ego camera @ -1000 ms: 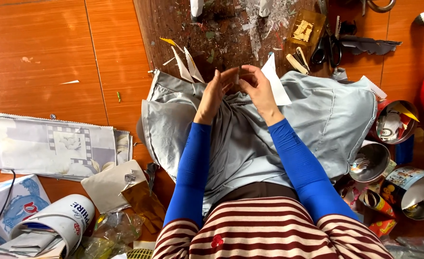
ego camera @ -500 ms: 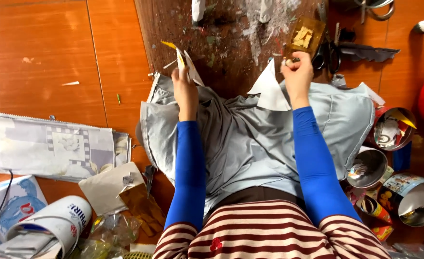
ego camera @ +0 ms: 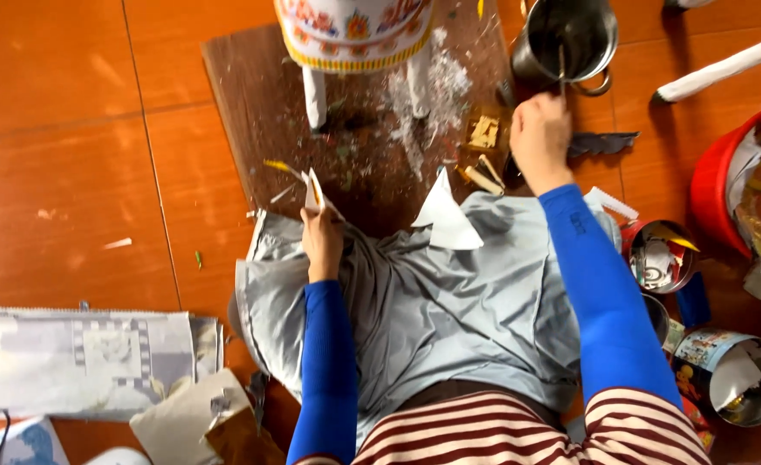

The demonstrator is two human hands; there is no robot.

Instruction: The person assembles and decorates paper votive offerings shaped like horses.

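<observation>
while the left hand [ego camera: 322, 245] pinches a paper scrap [ego camera: 314, 191] over the board [ego camera: 251, 112], the right hand [ego camera: 540, 138] grips a thin tool [ego camera: 559, 69] in the metal cup [ego camera: 570, 34]; the paper looks light, floppy, best held at its edge.

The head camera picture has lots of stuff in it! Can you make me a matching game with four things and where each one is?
Things:
1. left hand
2. right hand
3. metal cup
4. red tub

Places:
A. at the far right edge of the picture
B. holding a small white paper piece at the near edge of the brown board
C. at the top, just beyond the right hand
D. raised on a thin stick that reaches into the metal cup

Pairs: 1-B, 2-D, 3-C, 4-A
</observation>
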